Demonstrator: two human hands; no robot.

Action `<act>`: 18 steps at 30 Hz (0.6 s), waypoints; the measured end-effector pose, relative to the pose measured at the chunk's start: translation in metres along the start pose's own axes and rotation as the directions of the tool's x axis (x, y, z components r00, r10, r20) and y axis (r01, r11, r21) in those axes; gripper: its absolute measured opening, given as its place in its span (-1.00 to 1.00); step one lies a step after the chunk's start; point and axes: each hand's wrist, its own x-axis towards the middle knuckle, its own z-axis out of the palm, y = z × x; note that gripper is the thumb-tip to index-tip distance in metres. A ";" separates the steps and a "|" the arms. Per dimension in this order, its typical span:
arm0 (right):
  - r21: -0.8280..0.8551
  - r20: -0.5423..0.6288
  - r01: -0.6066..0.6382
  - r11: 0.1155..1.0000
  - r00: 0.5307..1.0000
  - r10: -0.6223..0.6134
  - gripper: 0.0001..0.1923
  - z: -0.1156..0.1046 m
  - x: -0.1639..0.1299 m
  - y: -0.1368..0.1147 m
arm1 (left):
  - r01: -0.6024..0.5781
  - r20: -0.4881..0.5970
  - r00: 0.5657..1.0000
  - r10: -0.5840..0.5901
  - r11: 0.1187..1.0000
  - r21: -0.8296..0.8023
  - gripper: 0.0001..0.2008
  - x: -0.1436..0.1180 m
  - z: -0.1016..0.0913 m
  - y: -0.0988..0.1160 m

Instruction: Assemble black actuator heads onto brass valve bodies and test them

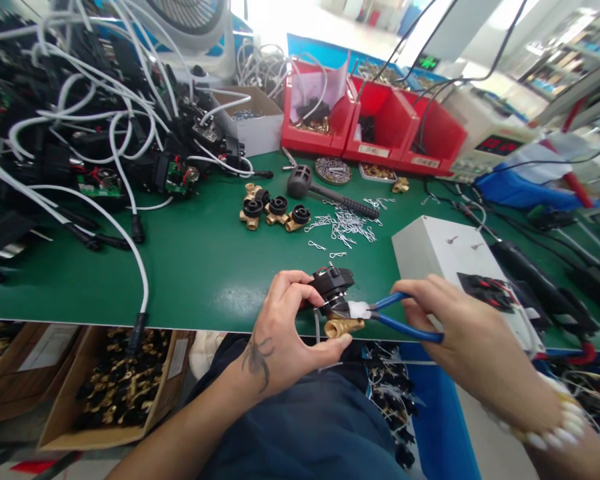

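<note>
- Your left hand [285, 327] has its grip closed around a brass valve with a black top [336, 303], held just over the near edge of the desk [205, 267].
- Your right hand [445, 320] grips blue-handled pliers [400, 317], whose nose meets the valve.
- Further in, three more valves [275, 213] sit beside loose wire clips [347, 223].
- Red bins [375, 127] line the far edge.

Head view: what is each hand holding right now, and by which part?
Left hand holds the brass valve assembly by its black top and brass fitting. Right hand holds the blue-handled pliers by their handles.
</note>
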 end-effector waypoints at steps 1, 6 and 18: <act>0.022 -0.083 -0.073 0.997 0.994 0.075 -0.86 -0.003 0.000 -0.001 | 0.002 0.003 1.000 -0.002 1.000 -0.005 -0.64 0.000 0.000 0.000; 0.114 -0.329 -0.272 0.956 0.897 0.294 -0.90 -0.005 -0.001 -0.003 | 0.002 0.003 1.000 -0.002 1.000 -0.028 -0.64 0.000 0.000 0.000; 0.067 -0.300 -0.203 0.977 0.930 0.213 -0.91 0.001 0.004 -0.007 | 0.007 0.001 1.000 -0.007 1.000 -0.019 -0.63 0.000 0.001 -0.001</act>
